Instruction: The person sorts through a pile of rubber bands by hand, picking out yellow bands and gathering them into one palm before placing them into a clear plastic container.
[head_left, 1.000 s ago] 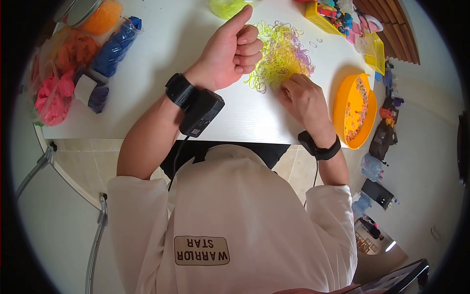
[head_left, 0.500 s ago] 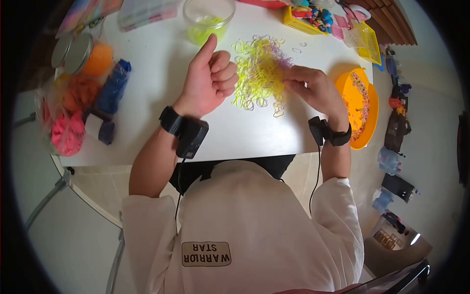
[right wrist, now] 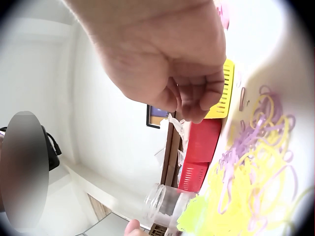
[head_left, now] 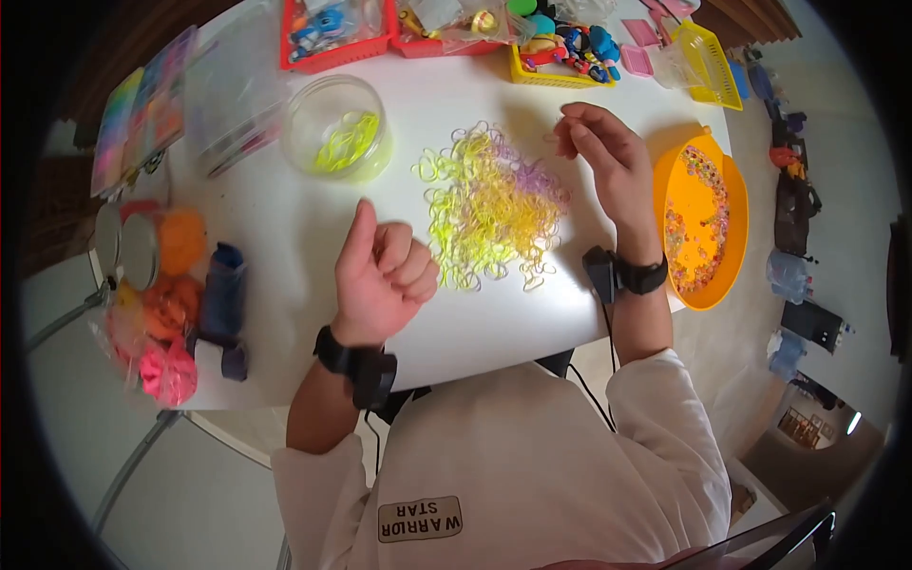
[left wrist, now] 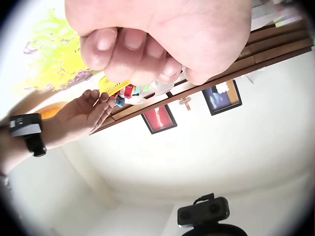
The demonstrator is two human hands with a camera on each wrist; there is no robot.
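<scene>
White table point(head_left: 456, 337) under bright light, and a tangle of rubber bands point(head_left: 494, 214) spread across its middle! Looks like the picking-through step, I'd judge; another pick calls for a fine pinch to free one loop. Right hand point(head_left: 613, 161) hovers beside the heap, fingers loosely bent, nothing visible between them. Left hand point(head_left: 375, 285): fingers curled, thumb up (whether the palm hides anything, cannot tell). Upside down on the shirt point(head_left: 532, 446), a patch point(head_left: 420, 520) reads "WARRIOR STAR".
</scene>
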